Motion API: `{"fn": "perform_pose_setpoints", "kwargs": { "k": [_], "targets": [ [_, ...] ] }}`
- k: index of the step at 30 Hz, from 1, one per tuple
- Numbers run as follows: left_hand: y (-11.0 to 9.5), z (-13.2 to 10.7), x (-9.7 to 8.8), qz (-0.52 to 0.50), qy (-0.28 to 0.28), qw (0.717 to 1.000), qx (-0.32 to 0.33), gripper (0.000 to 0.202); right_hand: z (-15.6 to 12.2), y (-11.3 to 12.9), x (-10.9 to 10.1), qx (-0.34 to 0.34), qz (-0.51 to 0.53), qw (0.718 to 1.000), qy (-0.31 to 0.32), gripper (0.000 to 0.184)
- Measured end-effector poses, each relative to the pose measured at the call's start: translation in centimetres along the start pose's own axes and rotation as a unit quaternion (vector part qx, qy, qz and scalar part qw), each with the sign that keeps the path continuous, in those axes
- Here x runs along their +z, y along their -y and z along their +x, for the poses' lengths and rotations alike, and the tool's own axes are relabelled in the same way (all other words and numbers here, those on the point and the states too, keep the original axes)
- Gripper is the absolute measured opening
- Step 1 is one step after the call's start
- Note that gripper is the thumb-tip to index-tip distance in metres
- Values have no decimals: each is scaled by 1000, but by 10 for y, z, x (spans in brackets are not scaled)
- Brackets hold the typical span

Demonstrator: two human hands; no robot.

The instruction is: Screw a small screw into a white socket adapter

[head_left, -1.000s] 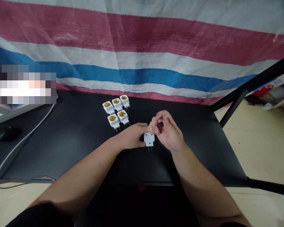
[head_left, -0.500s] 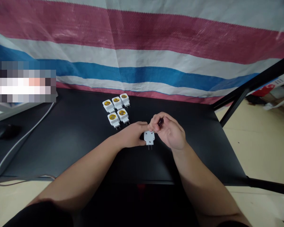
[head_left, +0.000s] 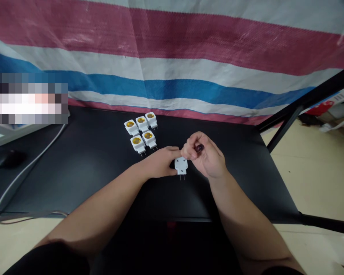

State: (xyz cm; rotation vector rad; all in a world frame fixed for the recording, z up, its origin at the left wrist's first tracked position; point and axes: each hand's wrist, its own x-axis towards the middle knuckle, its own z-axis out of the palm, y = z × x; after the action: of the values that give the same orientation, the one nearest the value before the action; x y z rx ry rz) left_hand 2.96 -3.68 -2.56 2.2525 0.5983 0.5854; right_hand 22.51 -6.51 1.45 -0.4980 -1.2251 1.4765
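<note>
White plug-in socket [head_left: 181, 166], pins toward me, lies back-up on the black table [head_left: 246, 183] between the hands on my feed. I see the left hand [head_left: 162, 162] bracing it, thumb and forefinger closed in against its side. The right hand [head_left: 208, 156] has its fingers curled tight round a dark handle [head_left: 200, 148] just above the socket's far end (a screwdriver, I would guess, though its tip is hidden from me).

As for progress, I judge this piece to be mid-work: its back, dotted with small holes, faces up, and both hands are engaged on it. I cannot tell from here whether any of those holes hold screws. Beyond the left hand, five matching sockets [head_left: 141, 127] sit grouped face-up, gold rings showing, with neither hand on them. Whether those are finished or waiting, I cannot say; their backs are out of my sight.
</note>
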Motion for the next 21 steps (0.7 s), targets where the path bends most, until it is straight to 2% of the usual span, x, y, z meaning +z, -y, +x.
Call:
{"fn": "perform_pose_setpoints", "kwargs": {
  "k": [2, 7, 11, 14, 19, 21],
  "targets": [
    [-1, 0, 0, 3, -3, 1000, -5, 46, 0, -2, 1, -10, 10, 1000, 5, 36],
    [0, 0, 0, 4, -4, 1000, 0, 35, 0, -3, -1, -35, -12, 999, -4, 27],
    [0, 1, 0, 3, -2, 1000, -4, 42, 0, -1, -2, -16, -16, 1000, 3, 39],
    [-1, 1, -1, 6, 4, 1000, -5, 45, 0, -2, -1, -23, 12, 1000, 8, 33],
    [0, 1, 1, 3, -6, 1000, -4, 32, -2, -1, -1, -35, -13, 999, 18, 24],
    [1, 1, 1, 2, -4, 1000, -4, 33, -2, 0, -1, -19, -21, 999, 13, 33]
  ]
}}
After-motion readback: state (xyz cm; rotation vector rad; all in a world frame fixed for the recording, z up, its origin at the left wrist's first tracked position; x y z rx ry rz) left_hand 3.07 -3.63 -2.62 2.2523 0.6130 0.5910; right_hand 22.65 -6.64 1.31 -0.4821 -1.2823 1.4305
